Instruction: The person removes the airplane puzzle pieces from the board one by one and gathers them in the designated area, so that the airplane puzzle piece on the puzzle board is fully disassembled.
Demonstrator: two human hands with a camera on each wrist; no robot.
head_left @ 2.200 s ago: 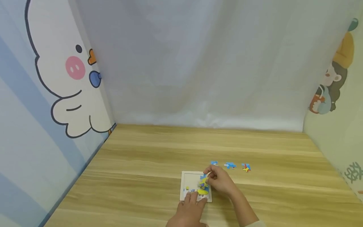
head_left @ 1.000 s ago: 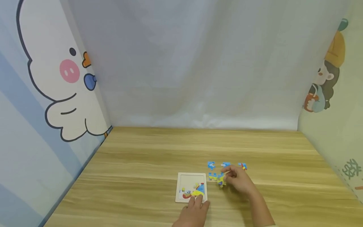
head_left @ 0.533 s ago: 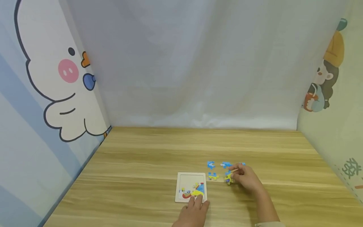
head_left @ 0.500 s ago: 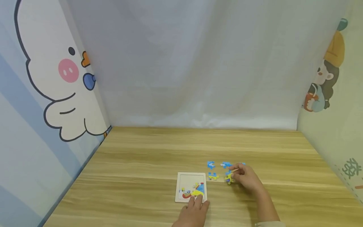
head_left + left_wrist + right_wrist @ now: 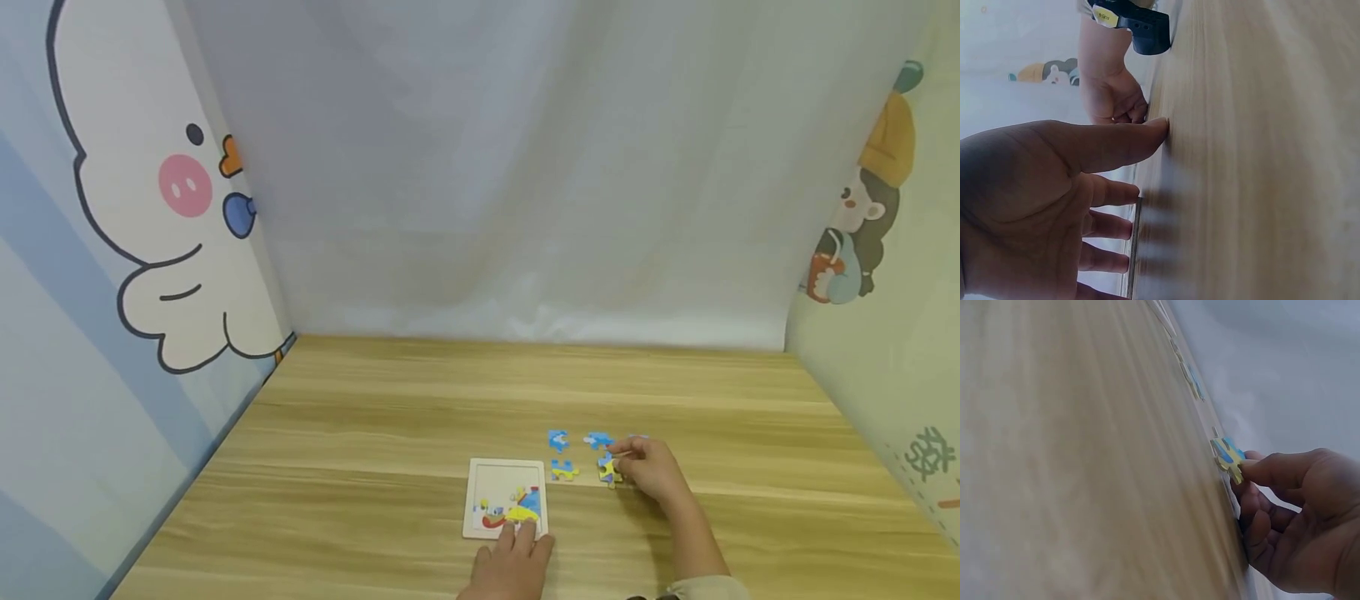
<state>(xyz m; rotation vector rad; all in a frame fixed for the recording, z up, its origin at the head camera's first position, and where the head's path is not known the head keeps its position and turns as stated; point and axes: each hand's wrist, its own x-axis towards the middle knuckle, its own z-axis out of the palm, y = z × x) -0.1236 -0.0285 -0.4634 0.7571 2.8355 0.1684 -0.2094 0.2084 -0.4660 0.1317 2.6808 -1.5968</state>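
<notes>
In the head view a square pale puzzle frame (image 5: 507, 462) lies on the table, its lower part filled with picture pieces. My left hand (image 5: 512, 562) rests its fingertips on the frame's near edge; in the left wrist view that hand (image 5: 1041, 200) has its fingers extended against the thin board edge (image 5: 1135, 250). To the right of the frame my right hand (image 5: 651, 471) pinches a blue and yellow piece (image 5: 608, 471) just at the table. The right wrist view shows this piece (image 5: 1229, 456) tilted between thumb and fingers of the right hand (image 5: 1304, 519).
Loose pieces lie near the right hand: a blue one (image 5: 558, 440), another blue one (image 5: 597, 440), a yellow-blue one (image 5: 563, 471) and one partly hidden behind the hand. A pale curtain (image 5: 525, 208) hangs behind the wooden table (image 5: 360, 467).
My right hand has carried the blue and yellow piece from above the frame rightward to beside the loose pieces. My left hand has stayed at the frame's near edge.
</notes>
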